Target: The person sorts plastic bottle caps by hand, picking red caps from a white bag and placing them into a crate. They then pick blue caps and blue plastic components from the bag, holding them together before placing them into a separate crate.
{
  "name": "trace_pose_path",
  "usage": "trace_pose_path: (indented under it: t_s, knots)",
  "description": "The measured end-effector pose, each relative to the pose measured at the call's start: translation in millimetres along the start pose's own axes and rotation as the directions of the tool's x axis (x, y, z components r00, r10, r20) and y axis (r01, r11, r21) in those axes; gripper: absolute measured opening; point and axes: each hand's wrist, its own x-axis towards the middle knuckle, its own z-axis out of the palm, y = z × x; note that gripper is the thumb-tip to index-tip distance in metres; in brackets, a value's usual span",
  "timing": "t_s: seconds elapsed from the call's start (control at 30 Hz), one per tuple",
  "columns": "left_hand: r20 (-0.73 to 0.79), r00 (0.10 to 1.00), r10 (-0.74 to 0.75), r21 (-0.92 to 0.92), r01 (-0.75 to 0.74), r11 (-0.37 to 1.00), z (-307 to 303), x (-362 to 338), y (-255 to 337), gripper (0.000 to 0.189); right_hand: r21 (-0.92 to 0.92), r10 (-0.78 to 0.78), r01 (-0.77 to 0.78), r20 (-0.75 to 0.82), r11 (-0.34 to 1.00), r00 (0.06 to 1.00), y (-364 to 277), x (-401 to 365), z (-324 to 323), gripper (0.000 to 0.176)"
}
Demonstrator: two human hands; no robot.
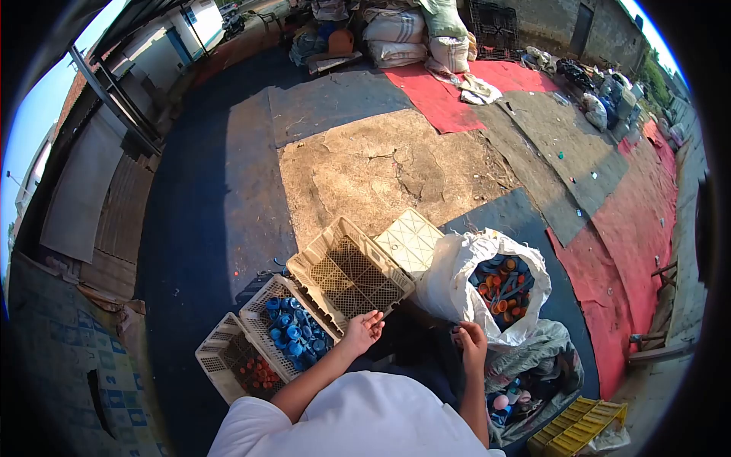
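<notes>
My left hand (pixel 365 329) is over the near edge of a beige plastic crate (pixel 396 286) with a mesh floor, its fingers loosely curled and apart with nothing visible in them. Beside the white woven sack (pixel 445 286), my right hand (pixel 473 339) has its fingers closed together; a small dark bit shows at the fingertips, too small to name. Inside the sack lie orange and blue plastic caps (pixel 501 293). To the left, one crate holds blue caps (pixel 295 331) and another holds red caps (pixel 259 373).
A grey-green sack (pixel 567 362) with mixed plastic pieces lies at the right, near a yellow crate (pixel 579 426). A cream plastic panel (pixel 411 242) lies behind the crates. Stuffed sacks (pixel 396 38) stand at the back. Dark and red sheets (pixel 609 206) cover the ground.
</notes>
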Motion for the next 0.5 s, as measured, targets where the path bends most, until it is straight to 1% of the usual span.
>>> trace_pose_path:
  t_s: [0.07, 0.13, 0.17, 0.2, 0.27, 0.33, 0.37, 0.43, 0.5]
  knots:
    - [0.056, 0.998, -0.002, 0.049, -0.001, 0.999, 40.4, 3.4, -13.1, 0.026, -0.078, -0.089, 0.091, 0.027, 0.993, 0.996, -24.4, 7.1, -12.4, 0.018]
    - [0.127, 0.992, 0.005, 0.115, -0.020, 0.993, 83.5, 9.8, -25.5, 0.030, -0.161, -0.132, 0.133, 0.021, 0.978, 0.991, -35.2, 18.0, -34.4, 0.017]
    - [0.140, 0.990, -0.007, 0.139, -0.012, 0.990, 103.4, 13.8, -33.5, 0.031, -0.204, -0.151, 0.152, 0.020, 0.967, 0.988, -38.2, 22.9, -43.9, 0.016]
    - [0.153, 0.988, -0.020, 0.162, -0.005, 0.987, 124.5, 16.9, -40.7, 0.032, -0.145, -0.153, 0.150, -0.015, 0.978, 0.988, -40.2, 28.1, -51.8, 0.016]
    - [0.203, 0.978, -0.036, 0.173, 0.001, 0.985, 155.2, 16.1, -60.1, 0.032, -0.229, -0.183, 0.167, -0.048, 0.959, 0.982, -45.8, 36.4, -70.3, 0.015]
    - [0.296, 0.955, -0.034, 0.143, -0.009, 0.990, 177.1, 11.2, -74.7, 0.036, -0.308, -0.214, 0.182, -0.071, 0.934, 0.974, -53.6, 45.9, -87.3, 0.015]
    - [0.339, 0.940, -0.040, 0.132, -0.006, 0.991, 182.7, 10.9, -81.8, 0.038, -0.311, -0.210, 0.180, -0.067, 0.933, 0.975, -56.3, 48.3, -95.3, 0.015]
    - [0.413, 0.904, -0.112, 0.154, 0.052, 0.987, 183.0, 18.5, -89.2, 0.042, -0.310, -0.198, 0.164, -0.080, 0.936, 0.977, -68.6, 51.4, -101.7, 0.014]
    - [0.465, 0.876, -0.131, 0.145, 0.071, 0.987, 190.3, 20.3, -92.8, 0.042, -0.349, -0.188, 0.146, -0.087, 0.925, 0.978, -68.2, 54.4, -112.2, 0.013]
